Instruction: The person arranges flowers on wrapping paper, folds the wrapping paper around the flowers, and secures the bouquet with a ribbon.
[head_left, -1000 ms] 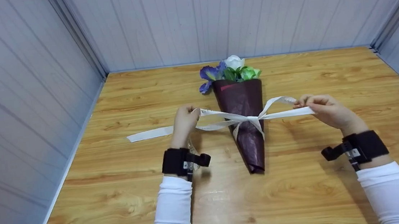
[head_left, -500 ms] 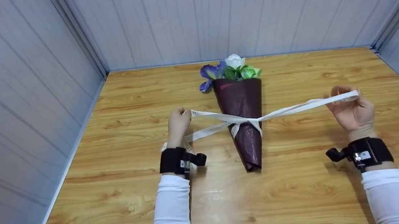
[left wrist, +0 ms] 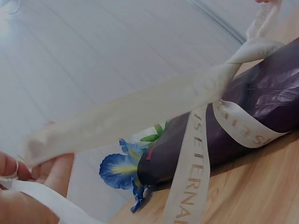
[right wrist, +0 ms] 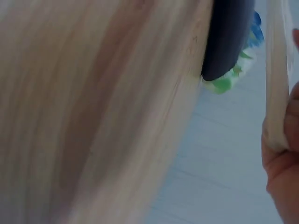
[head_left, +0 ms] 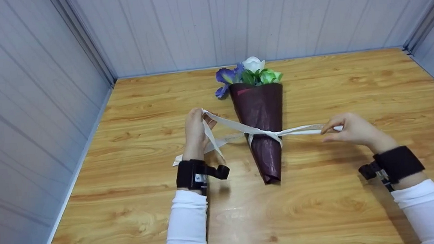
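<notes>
A bouquet in dark maroon wrapping paper lies mid-table, with a purple iris, a white flower and a green flower at its far end. A cream ribbon with gold lettering goes around the wrap and crosses at its front. Left of the bouquet, my left hand pinches one ribbon length, raised above the table; its tail hangs down. Another tail lies behind that wrist. On the other side, my right hand holds a doubled stretch of ribbon between thumb and fingers.
The wood-grain table ends at a pale panelled back wall. Another panelled wall borders the left side. Both wrists wear black straps with small cameras.
My right hand first pulled the ribbon out to the right, then came back left toward the bouquet and turned over. My left hand has risen slightly, its ribbon length now slanting upward.
</notes>
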A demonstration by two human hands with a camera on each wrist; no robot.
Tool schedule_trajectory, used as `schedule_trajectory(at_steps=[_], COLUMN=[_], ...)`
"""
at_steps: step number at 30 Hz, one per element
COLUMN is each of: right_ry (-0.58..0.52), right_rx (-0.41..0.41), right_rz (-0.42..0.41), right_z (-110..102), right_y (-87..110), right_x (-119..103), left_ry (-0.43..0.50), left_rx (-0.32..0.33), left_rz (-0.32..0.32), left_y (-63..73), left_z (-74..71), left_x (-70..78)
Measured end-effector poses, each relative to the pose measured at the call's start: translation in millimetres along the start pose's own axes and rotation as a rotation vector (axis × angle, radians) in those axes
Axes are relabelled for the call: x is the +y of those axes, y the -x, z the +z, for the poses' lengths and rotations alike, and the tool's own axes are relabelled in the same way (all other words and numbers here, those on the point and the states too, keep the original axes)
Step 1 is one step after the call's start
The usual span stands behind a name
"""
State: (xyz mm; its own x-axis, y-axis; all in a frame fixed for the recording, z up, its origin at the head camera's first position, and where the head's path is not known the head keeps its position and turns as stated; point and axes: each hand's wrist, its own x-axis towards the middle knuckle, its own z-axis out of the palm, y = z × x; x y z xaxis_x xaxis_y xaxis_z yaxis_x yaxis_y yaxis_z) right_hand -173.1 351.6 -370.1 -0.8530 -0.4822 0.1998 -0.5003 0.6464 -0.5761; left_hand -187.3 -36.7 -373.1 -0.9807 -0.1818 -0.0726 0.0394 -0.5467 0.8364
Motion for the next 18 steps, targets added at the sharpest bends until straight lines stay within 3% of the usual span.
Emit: schedule_trajectory(at_steps=[3, 6, 9, 11, 14, 16, 18], right_ry=[0.201, 0.302, 0.356, 0.339, 0.215, 0.02, -0.27], right_rx=[0.004, 0.089, 0.179, 0.205, 0.195, 0.167, 0.136], right_rz=[-0.078, -0.169, -0.275, -0.3, -0.218, -0.108, -0.006], right_z=[4, 8, 12, 12, 10, 6, 1], right_y=[-3.5, -7.0, -9.7, -10.4, -9.2, -6.8, -3.5], right_x=[-6, -5, -1, 2, 4, 7, 10], left_ry=[-0.086, -0.27, -0.614, -0.872, -1.162, -1.24, -1.263], left_rx=[-0.056, -0.17, -0.311, -0.421, -0.578, -0.645, -0.669], left_rz=[0.027, 0.071, 0.12, 0.151, 0.2, 0.218, 0.223], left_y=[0.5, 0.9, 3.2, 4.2, 3.9, 3.4, 3.3], left_z=[1.3, 1.0, 0.3, 0.1, -0.2, -0.5, -1.4], left_x=[-1.1, -4.9, -9.1, -12.2, -17.8, -20.8, -22.6])
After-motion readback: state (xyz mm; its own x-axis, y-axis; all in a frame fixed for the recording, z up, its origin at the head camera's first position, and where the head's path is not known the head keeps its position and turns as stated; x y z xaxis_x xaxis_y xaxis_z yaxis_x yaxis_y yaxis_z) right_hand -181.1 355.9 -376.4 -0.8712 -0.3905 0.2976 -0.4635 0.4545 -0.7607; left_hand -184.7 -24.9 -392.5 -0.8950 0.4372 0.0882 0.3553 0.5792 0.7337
